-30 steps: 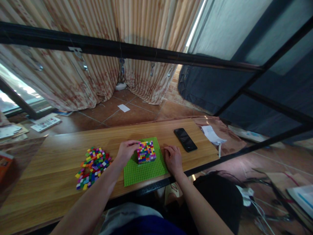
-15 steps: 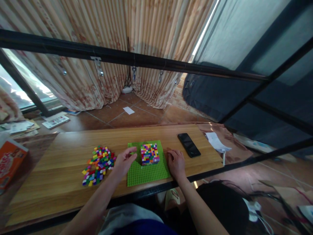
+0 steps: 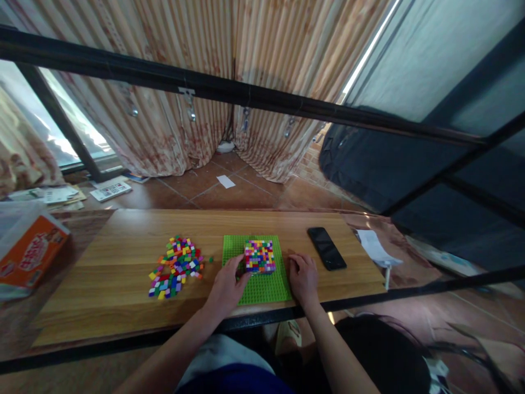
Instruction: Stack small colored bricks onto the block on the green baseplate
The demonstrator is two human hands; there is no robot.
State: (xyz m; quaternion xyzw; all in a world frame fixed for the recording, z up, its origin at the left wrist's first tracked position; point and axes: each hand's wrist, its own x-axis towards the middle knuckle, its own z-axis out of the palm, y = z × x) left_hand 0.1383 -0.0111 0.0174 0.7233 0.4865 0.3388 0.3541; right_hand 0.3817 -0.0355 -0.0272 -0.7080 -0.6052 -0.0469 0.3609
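Note:
A multicoloured block built of small toy bricks [image 3: 260, 256] stands on a green studded baseplate [image 3: 264, 290]. My left hand [image 3: 228, 284] is at the block's near left corner, thumb and index finger apart. Whether those fingertips touch the block is too small to tell. My right hand [image 3: 304, 276] rests at the baseplate's right edge, its fingers loosely curled, with nothing seen in them. Left of the baseplate lies a pile of loose small bricks [image 3: 177, 267] in mixed colours. A single green brick [image 3: 211, 259] sits between the pile and the baseplate.
A black phone [image 3: 327, 248] lies on the wooden table [image 3: 102, 284], right of my right hand. An orange printed box [image 3: 36, 251] stands off the left end. White paper [image 3: 375, 246] lies beyond the right end. A dark metal bar [image 3: 262, 97] crosses above.
My left hand has moved right, from the baseplate's left side to the brick block. My right hand has stayed by the right edge. The camera view has shifted slightly.

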